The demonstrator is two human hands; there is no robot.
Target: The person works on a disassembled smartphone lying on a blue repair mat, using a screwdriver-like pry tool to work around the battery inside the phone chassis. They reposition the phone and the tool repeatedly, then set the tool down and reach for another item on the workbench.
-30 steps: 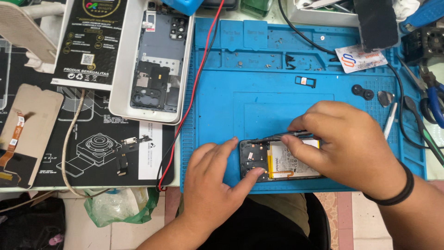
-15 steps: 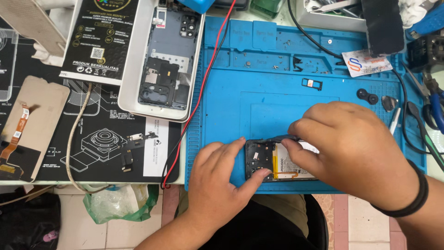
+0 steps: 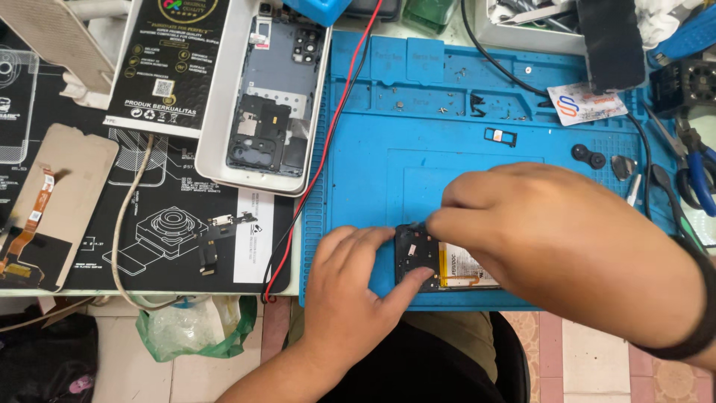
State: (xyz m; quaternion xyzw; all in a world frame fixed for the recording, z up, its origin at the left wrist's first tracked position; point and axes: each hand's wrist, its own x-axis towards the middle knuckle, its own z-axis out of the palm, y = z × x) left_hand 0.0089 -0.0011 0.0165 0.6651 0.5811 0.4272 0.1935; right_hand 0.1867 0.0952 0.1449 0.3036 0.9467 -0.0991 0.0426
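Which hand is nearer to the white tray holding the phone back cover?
Left. The left hand lies below and right of the white tray, near its lower corner; the right hand sits farther right across the blue mat.

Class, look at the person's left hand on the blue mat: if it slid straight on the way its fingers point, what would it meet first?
The left hand points up and to the right, its fingertips already on the opened phone. Going on, it would probably run into the right hand covering that phone, though depth is hard to judge.

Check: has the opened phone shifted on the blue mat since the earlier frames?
No. The opened phone lies where it did, by the blue mat at its near edge.
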